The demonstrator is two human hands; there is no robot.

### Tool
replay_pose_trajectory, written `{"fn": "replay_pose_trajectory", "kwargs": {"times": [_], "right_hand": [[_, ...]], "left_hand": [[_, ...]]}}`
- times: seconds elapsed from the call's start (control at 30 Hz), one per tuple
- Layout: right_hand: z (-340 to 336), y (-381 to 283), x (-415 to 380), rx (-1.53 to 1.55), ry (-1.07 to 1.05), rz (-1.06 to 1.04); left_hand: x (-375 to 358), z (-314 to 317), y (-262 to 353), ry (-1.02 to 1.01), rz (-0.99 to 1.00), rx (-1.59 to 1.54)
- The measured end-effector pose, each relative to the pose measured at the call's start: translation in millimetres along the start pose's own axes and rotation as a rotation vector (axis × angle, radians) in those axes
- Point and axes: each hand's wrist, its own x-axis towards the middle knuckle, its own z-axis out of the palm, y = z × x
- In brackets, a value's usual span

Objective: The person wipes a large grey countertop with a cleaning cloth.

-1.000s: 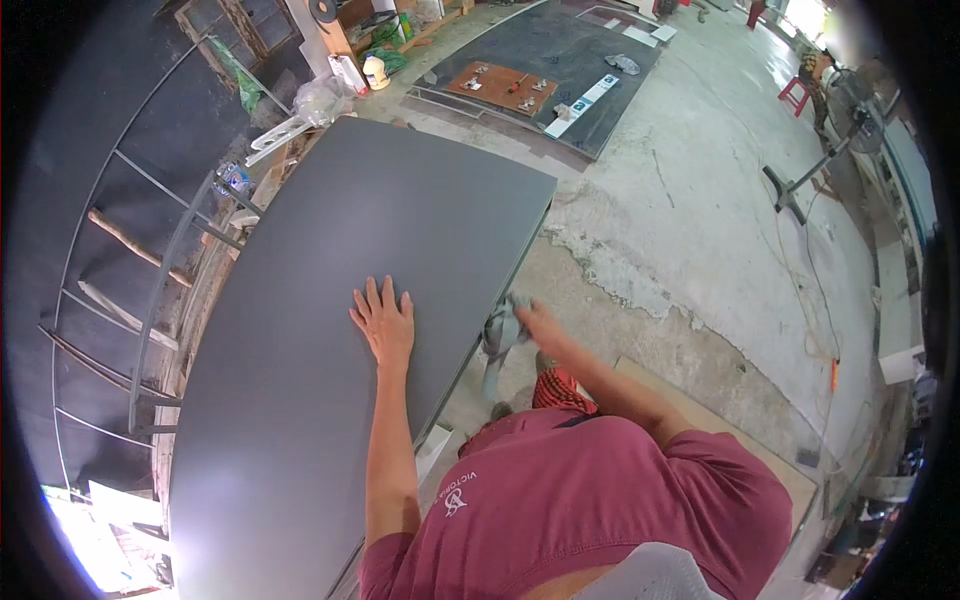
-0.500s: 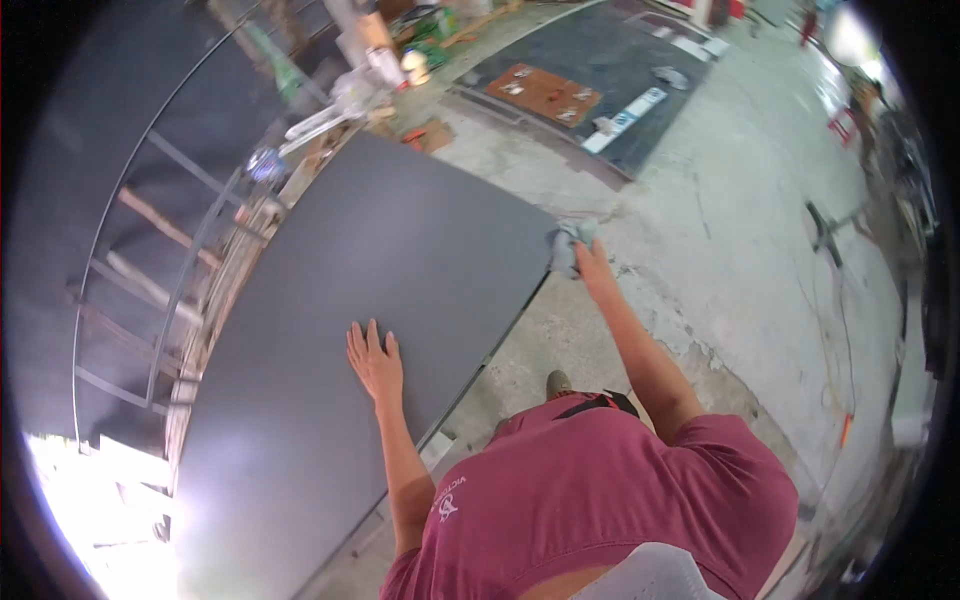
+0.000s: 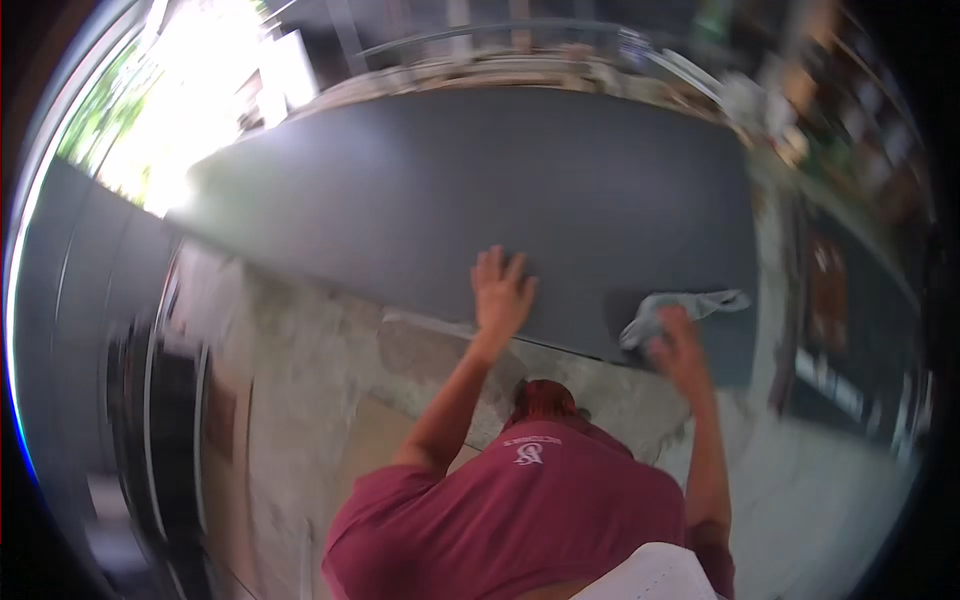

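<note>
A large dark grey panel lies flat in front of me. Near its front edge, my left hand rests on the surface with its fingers spread. To the right, my right hand presses on a crumpled pale grey-green cloth near the panel's right front corner. That hand is somewhat blurred, with its fingers curled against the cloth.
Behind the panel are wooden strips and a metal frame. A second dark panel with a brown piece and a white strip lies on the floor at right. Dark upright panels stand at left.
The view has swung left. My right hand has moved with the cloth from the panel's corner edge onto its surface. My left hand still lies on the panel.
</note>
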Motion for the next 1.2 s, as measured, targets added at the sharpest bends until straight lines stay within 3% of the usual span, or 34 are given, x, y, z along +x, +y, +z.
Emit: {"fn": "replay_pose_trajectory", "kwargs": {"times": [0.07, 0.2, 0.27, 0.3, 0.37, 0.4, 0.43, 0.5, 0.57, 0.63, 0.7, 0.73, 0.8, 0.83, 0.87, 0.9, 0.93, 0.97, 1.0, 1.03, 1.07, 1.1, 1.17, 1.2], "right_hand": [[41.7, -44.4, 27.2, -0.359, -0.223, -0.282], [83.5, -51.5, 90.1, -0.362, -0.370, -0.476], [90.2, -31.7, 132.8, -0.417, -0.234, -0.369], [95.3, -23.0, 149.8, -0.324, -0.086, -0.393], [90.9, 23.9, 190.6, -0.444, 0.131, -0.407], [82.2, 55.3, 213.8, -0.541, 0.135, -0.351], [64.2, 60.2, 226.1, -0.621, 0.147, -0.159], [40.8, 123.6, 241.6, -0.827, 0.240, -0.052], [1.6, 160.3, 251.8, -1.016, 0.179, 0.144], [-22.1, 228.7, 246.3, -1.084, 0.314, 0.159], [-32.6, 288.2, 240.0, -1.064, 0.359, 0.475], [-31.9, 293.3, 237.3, -1.066, 0.356, 0.472], [-39.3, 257.7, 212.1, -1.045, 0.347, 0.741], [-41.4, 269.9, 210.7, -1.052, 0.347, 0.751], [-44.0, 292.5, 209.8, -1.040, 0.373, 0.696], [-51.9, 274.8, 195.9, -1.030, 0.398, 0.651], [-56.1, 251.1, 176.1, -1.522, 0.259, 0.344], [-70.1, 280.1, 167.6, -1.510, 0.213, -0.206], [-68.4, 219.6, 155.7, -1.450, 0.327, -0.128], [-69.8, 227.9, 148.3, -1.441, 0.171, 0.000], [-63.3, 236.4, 139.3, -1.018, 0.254, 0.313], [-50.7, 277.7, 121.4, -1.436, 0.252, 0.186], [-47.9, 295.5, 95.6, -1.175, 0.417, 0.446], [-55.0, 203.6, 98.1, -0.962, 0.366, 0.831]], "left_hand": [[3.7, -2.6, 6.8, 0.016, -0.072, 0.019], [5.6, 6.0, 1.2, 0.142, -0.068, 0.039], [3.8, 3.3, 0.2, 0.151, -0.088, -0.005], [0.6, -2.6, -5.1, 0.135, -0.105, -0.045], [-2.7, -3.3, -3.7, 0.112, -0.136, -0.065], [-1.8, -0.4, -3.9, 0.100, -0.138, -0.058], [2.4, -1.9, -7.3, 0.093, -0.156, -0.069], [-5.3, -0.3, -14.0, 0.099, -0.185, -0.077], [-3.6, -2.3, -13.7, 0.079, -0.141, -0.075], [-2.0, -6.6, -13.5, 0.052, -0.163, -0.072], [-2.3, -4.7, -13.8, 0.035, -0.148, -0.069], [-3.8, -1.5, -14.6, 0.057, -0.142, -0.059], [-4.6, -2.8, -15.3, 0.059, -0.140, -0.059], [-3.4, -2.6, -14.4, 0.061, -0.132, -0.056], [-2.1, -0.6, -14.3, 0.052, -0.123, -0.067], [-1.2, 2.8, -15.2, 0.059, -0.142, -0.042], [-0.2, 7.5, -15.2, 0.056, -0.146, -0.025], [-3.1, 6.8, -17.5, 0.085, -0.141, -0.029], [-2.2, 0.6, -16.6, 0.101, -0.121, -0.047], [-1.1, -3.0, -15.2, 0.090, -0.114, -0.042], [1.3, -6.9, -14.2, 0.076, -0.099, -0.042], [4.5, -9.5, -12.4, 0.062, -0.088, -0.046], [6.8, -6.8, -6.8, 0.024, -0.051, 0.003], [6.7, -1.4, -4.8, 0.015, -0.026, 0.061]]}}
